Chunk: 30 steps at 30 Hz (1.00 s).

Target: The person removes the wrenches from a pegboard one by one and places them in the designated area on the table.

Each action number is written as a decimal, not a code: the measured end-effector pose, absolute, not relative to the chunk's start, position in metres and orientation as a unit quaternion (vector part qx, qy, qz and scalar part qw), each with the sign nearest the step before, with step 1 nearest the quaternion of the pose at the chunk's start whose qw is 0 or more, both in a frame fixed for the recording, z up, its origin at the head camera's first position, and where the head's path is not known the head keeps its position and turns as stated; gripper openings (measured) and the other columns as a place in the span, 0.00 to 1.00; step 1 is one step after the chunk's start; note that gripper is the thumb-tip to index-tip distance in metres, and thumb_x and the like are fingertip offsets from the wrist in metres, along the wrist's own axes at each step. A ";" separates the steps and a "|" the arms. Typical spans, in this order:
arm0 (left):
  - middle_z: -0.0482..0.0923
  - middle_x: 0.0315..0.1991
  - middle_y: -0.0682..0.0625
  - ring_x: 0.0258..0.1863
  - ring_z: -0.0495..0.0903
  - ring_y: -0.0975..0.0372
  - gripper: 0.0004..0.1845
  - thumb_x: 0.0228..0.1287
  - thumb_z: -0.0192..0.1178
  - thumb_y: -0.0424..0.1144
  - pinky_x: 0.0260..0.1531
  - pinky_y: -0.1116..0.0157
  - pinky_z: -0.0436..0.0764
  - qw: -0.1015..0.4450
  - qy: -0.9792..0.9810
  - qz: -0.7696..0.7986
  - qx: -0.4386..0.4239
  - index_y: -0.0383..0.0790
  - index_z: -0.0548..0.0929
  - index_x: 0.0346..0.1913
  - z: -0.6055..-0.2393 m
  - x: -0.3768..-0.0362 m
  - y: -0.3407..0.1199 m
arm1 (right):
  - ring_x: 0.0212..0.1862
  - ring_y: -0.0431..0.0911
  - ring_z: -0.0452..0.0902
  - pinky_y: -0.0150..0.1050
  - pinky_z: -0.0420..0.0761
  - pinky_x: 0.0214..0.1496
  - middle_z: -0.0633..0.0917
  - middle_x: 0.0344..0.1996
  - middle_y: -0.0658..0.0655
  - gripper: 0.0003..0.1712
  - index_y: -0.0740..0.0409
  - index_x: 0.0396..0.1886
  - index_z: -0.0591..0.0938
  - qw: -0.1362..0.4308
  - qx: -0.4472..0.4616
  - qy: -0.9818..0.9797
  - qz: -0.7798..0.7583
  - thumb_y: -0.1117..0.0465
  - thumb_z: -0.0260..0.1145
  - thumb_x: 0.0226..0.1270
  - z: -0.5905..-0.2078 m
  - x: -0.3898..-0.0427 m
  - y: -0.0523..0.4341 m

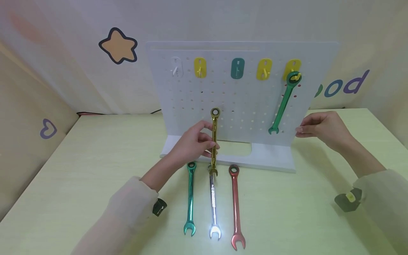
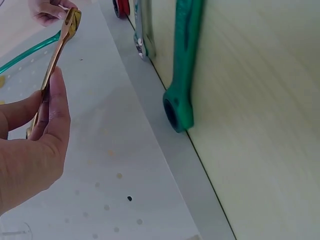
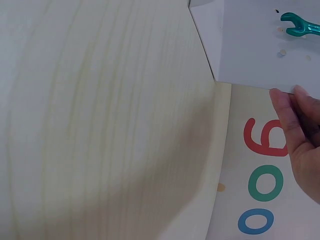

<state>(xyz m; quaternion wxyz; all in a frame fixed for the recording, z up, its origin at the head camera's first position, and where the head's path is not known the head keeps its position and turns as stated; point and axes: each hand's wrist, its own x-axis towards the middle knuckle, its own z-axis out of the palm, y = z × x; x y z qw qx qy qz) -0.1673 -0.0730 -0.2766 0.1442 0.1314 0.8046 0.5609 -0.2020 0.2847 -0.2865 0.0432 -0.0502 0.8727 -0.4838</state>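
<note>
One glossy gold metal ring-ended wrench, upright, pinched between thumb and fingers of the left hand, before a flat white perforated pegboard. Right hand: fingertips nearly together, pinching the pegboard's edge.

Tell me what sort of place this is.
Probably a staged tabletop workspace rather than a real workshop: a white pegboard stands on a pale wood-grain table, ratcheting combination wrenches lie before it, and a star-printed backdrop rises behind.
</note>
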 end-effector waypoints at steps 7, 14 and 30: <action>0.80 0.35 0.41 0.34 0.82 0.56 0.16 0.63 0.53 0.24 0.34 0.60 0.83 0.161 0.811 0.552 0.107 0.38 0.66 0.52 -0.281 -0.164 -0.085 | 0.32 0.43 0.83 0.28 0.80 0.38 0.85 0.28 0.52 0.12 0.77 0.42 0.76 0.042 -0.053 0.872 -0.485 0.70 0.59 0.63 -0.287 -0.203 0.284; 0.79 0.35 0.40 0.28 0.81 0.57 0.18 0.61 0.55 0.25 0.35 0.58 0.82 0.183 0.817 0.540 0.085 0.37 0.64 0.52 -0.279 -0.161 -0.097 | 0.32 0.44 0.83 0.29 0.80 0.39 0.85 0.27 0.51 0.10 0.76 0.40 0.77 0.041 -0.052 0.865 -0.498 0.72 0.59 0.62 -0.285 -0.202 0.283; 0.73 0.35 0.39 0.26 0.80 0.57 0.18 0.60 0.56 0.24 0.33 0.60 0.83 0.231 0.830 0.507 0.046 0.35 0.64 0.51 -0.286 -0.153 -0.124 | 0.31 0.43 0.83 0.30 0.81 0.38 0.84 0.26 0.50 0.07 0.72 0.38 0.79 0.043 -0.056 0.853 -0.517 0.73 0.59 0.61 -0.286 -0.202 0.283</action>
